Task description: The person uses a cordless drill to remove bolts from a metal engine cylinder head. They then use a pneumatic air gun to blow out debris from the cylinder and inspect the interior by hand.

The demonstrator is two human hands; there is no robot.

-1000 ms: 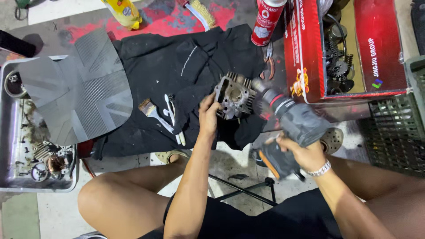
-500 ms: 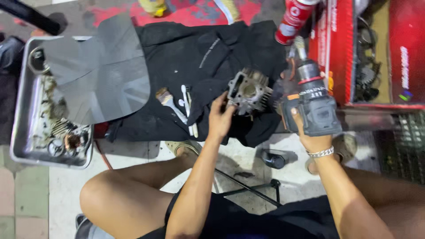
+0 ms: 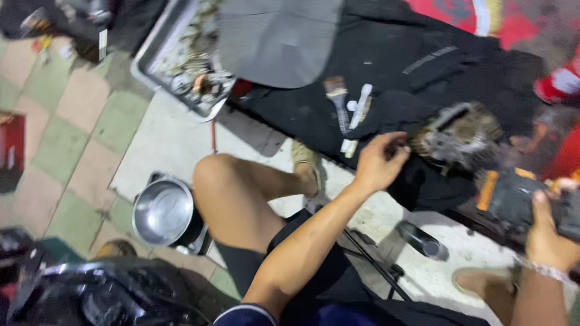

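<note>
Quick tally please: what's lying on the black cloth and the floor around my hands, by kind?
Engine parts, at the left hand: 1
Power tools, in the right hand: 1
Brushes: 1
Metal trays: 1
Steel bowls: 1
Black cloths: 1
Total: 6

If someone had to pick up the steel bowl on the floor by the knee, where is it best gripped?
Grip the steel bowl by its rim, coming straight down from above. It sits upright with its mouth open to the camera, and the near-left rim is clear; the person's knee crowds the right side. A pinch over the edge looks easiest.
</note>
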